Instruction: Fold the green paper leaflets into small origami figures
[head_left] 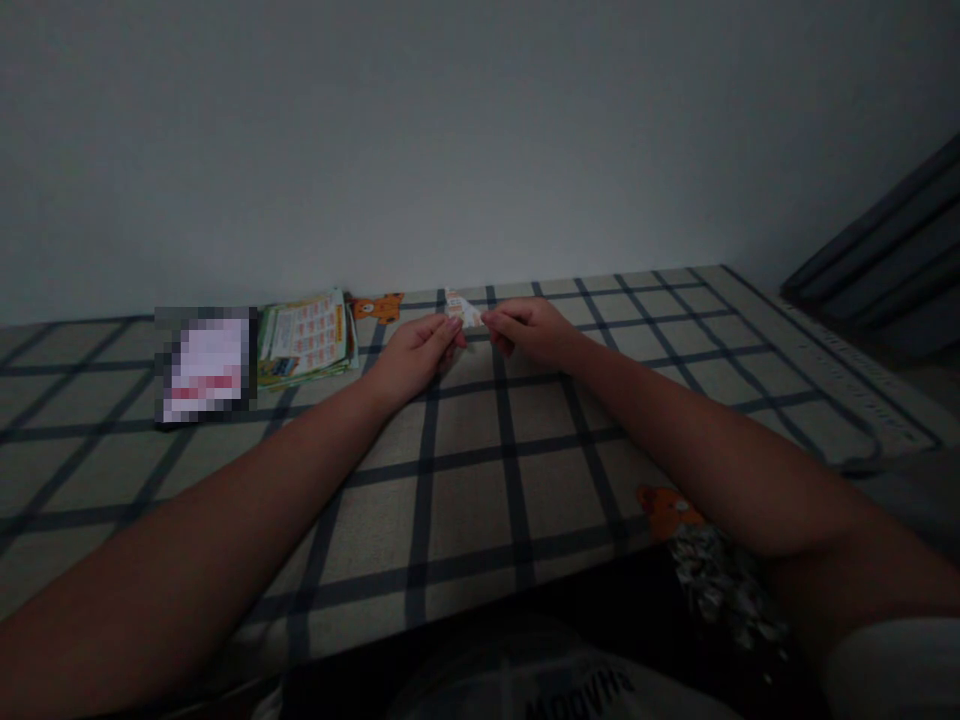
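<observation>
A small folded piece of printed paper (pixel 463 309), white with orange marks and roughly triangular, is held up between my two hands over the checked cloth. My left hand (pixel 424 348) pinches its lower left corner between thumb and fingers. On the other side, my right hand (pixel 529 328) pinches the right corner, fingers curled in. Both forearms stretch far forward across the table. Left of my left hand lies a stack of printed leaflets (pixel 307 335), green-edged with red and white panels.
A blurred-out device with a bright screen (pixel 210 365) lies left of the leaflets. The checked tablecloth (pixel 465 520) with bear prints runs back to a plain wall (pixel 480 150). A heap of small grey-white scraps (pixel 727 585) sits near my right elbow. Dark folds hang at far right.
</observation>
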